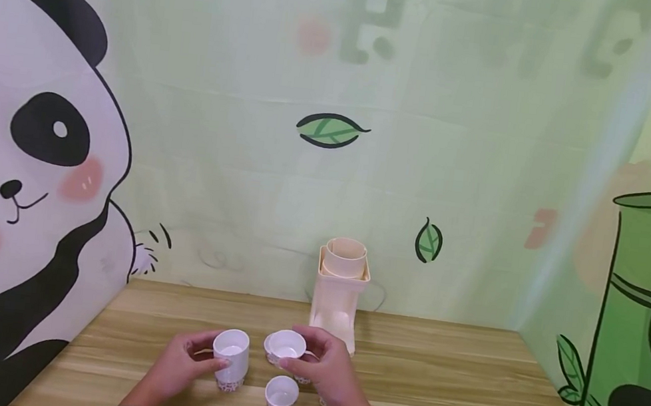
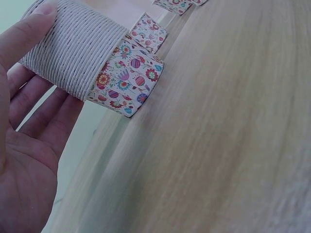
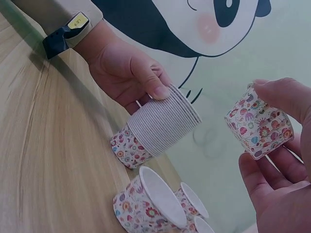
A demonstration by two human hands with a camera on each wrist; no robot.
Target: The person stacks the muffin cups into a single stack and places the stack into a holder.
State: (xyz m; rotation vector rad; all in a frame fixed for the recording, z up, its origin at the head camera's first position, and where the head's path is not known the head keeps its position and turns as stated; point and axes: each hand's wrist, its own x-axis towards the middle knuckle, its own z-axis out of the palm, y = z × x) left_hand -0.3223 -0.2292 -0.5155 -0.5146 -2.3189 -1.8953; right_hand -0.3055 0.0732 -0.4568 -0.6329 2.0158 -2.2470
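Observation:
My left hand [image 1: 187, 363] grips a tall stack of nested paper cups [image 1: 232, 358] between thumb and fingers. In the left wrist view the stack's white rims sit close together, with one floral wall below them at the tabletop. My right hand [image 1: 337, 373] pinches a single floral paper cup [image 3: 260, 124] by its sides, raised to the right of the stack. Another paper cup [image 1: 281, 395] stands upright on the table between the hands. More cups [image 3: 192, 200] stand behind it, partly hidden by the right hand and the cup it holds.
A pale pink stand [image 1: 333, 308] with a round holder [image 1: 346, 257] at its top is at the back of the wooden table [image 1: 449, 384]. Behind it hangs a green cloth backdrop [image 1: 235, 152] printed with pandas, leaves and bamboo.

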